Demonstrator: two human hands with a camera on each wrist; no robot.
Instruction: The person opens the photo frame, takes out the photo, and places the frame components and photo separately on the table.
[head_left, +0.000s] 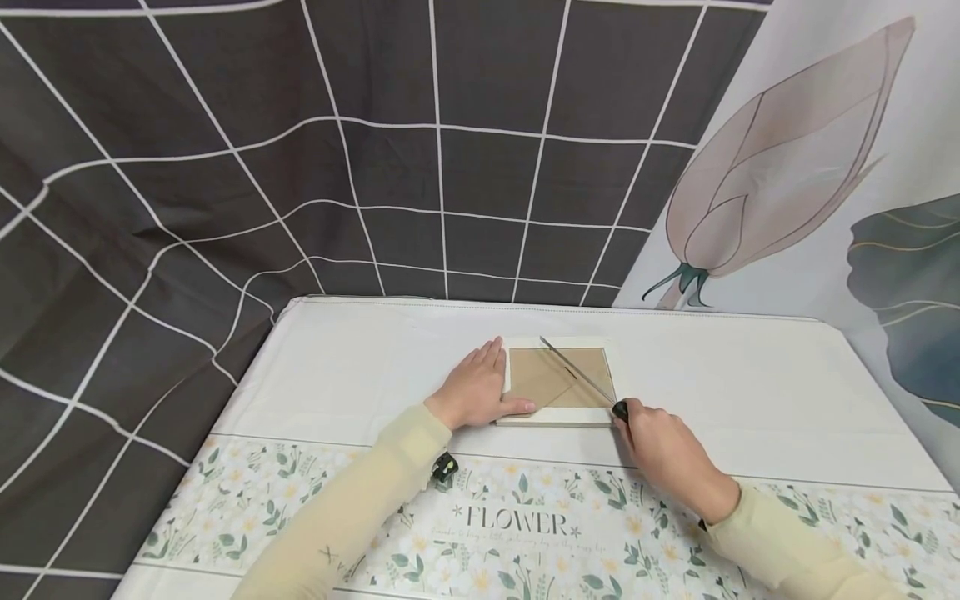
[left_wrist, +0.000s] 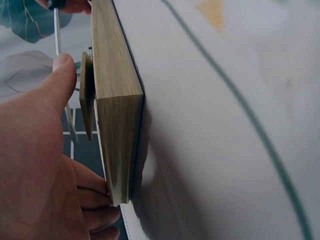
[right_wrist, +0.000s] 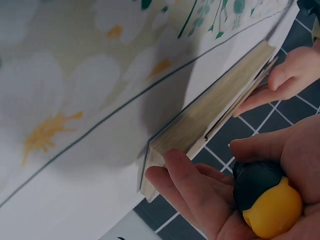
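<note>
A pale rectangular wooden picture frame (head_left: 555, 420) lies on the table with its brown backing board (head_left: 543, 367) facing up. My left hand (head_left: 480, 387) rests along its left side, fingers extended, the thumb over the near left part. By that thumb, a thin brown flap (left_wrist: 86, 97) stands slightly off the frame's back in the left wrist view. My right hand (head_left: 663, 446) grips a screwdriver (head_left: 581, 369) at the near right corner. Its metal shaft slants over the backing towards the far left. The black-and-yellow handle (right_wrist: 272, 210) sits in the right palm, fingertips near the frame's side.
A white tablecloth (head_left: 750, 383) covers the table, with a floral band lettered FLOWER (head_left: 517, 521) along the near side. Behind and to the left hangs a dark gridded curtain (head_left: 390, 167). A pale flower-printed cloth (head_left: 810, 150) hangs at the right.
</note>
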